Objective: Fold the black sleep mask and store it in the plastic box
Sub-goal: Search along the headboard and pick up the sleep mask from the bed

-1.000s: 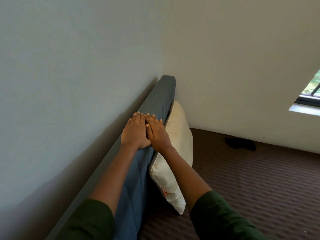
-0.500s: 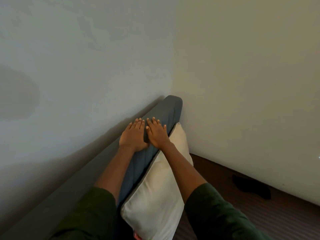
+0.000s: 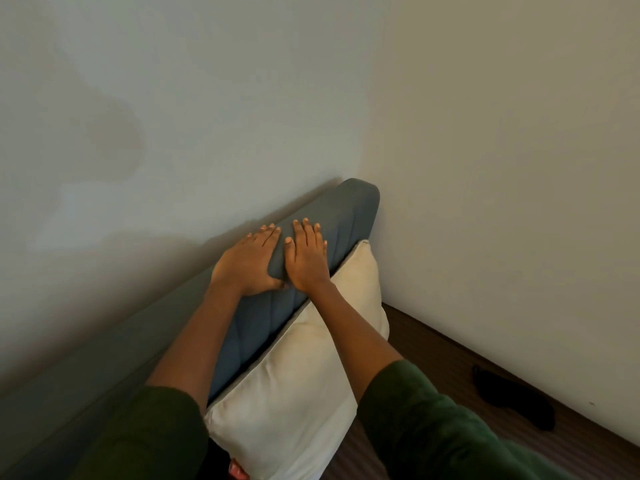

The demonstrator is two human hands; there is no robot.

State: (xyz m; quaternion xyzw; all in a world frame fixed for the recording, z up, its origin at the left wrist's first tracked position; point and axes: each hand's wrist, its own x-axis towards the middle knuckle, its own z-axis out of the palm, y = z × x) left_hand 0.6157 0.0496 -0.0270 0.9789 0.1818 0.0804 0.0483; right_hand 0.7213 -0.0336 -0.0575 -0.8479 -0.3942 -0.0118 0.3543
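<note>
A black sleep mask (image 3: 512,396) lies on the brown striped bed cover (image 3: 450,358) at the lower right, close to the wall. My left hand (image 3: 247,263) and my right hand (image 3: 306,259) rest flat, side by side, on the top of the blue-grey padded headboard (image 3: 343,209), fingers spread, holding nothing. Both hands are far from the mask. No plastic box is in view.
A cream pillow (image 3: 298,382) leans against the headboard under my right forearm. Pale walls (image 3: 485,168) meet in a corner just past the headboard's end. My dark green sleeves fill the bottom of the view.
My view has tilted up and closer to the headboard; the window is out of sight. My hands have parted slightly but stay on the headboard top. The mask has not moved.
</note>
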